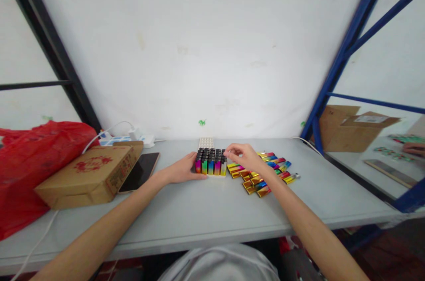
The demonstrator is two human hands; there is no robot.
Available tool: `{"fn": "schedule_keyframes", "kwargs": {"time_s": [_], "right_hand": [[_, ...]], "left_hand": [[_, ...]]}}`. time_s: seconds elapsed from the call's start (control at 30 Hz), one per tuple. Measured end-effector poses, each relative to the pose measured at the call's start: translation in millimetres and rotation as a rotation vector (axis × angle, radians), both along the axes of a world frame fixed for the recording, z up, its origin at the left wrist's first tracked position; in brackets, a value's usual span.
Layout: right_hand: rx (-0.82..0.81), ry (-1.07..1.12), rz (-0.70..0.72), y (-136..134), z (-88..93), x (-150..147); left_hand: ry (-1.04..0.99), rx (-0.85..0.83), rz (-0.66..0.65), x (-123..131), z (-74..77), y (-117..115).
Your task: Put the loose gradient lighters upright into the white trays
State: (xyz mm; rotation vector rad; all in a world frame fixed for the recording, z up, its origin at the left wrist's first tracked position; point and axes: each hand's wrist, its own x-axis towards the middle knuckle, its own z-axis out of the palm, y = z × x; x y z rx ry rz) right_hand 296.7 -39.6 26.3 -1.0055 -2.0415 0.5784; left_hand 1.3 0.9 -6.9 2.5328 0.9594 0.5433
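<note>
Upright black-topped rainbow-metallic lighters (211, 166) clasped at nine o'clock by left hand (184, 169); right hand (246, 157) at two-o'clock corner, fingers nearly closed, hold unclear; loose shiny lighters (252, 181) at four o'clock from fingertips

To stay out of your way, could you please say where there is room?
The grey tabletop is bare between the upright black-topped pieces and its front edge, and right of the loose multicoloured metallic pieces, toward the blue metal post. Crowded: left, red plastic bag, brown cardboard box, black flat slab; centre, left hand and right hand.
</note>
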Motion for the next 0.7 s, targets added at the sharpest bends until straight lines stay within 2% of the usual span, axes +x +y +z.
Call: {"fn": "schedule_keyframes", "kwargs": {"time_s": [0.1, 0.2, 0.37, 0.57, 0.7], "right_hand": [[0.122, -0.092, -0.145, 8, -3.7, 9], [0.199, -0.292, -0.196, 16, -14.4, 19], [0.072, -0.504, -0.086, 22, -25.9, 27], [-0.032, -0.437, 0.053, 18, -17.6, 31], [-0.088, -0.387, 0.069, 12, -8.5, 33]], "left_hand": [[-0.003, 0.013, 0.006, 0, -1.3, 2], [0.0, 0.047, 0.054, 1, -4.2, 5], [-0.06, 0.129, 0.175, 4, -13.4, 11], [-0.065, 0.202, 0.221, 6, -24.7, 17], [-0.047, 0.237, 0.192, 12, -27.2, 23]]}}
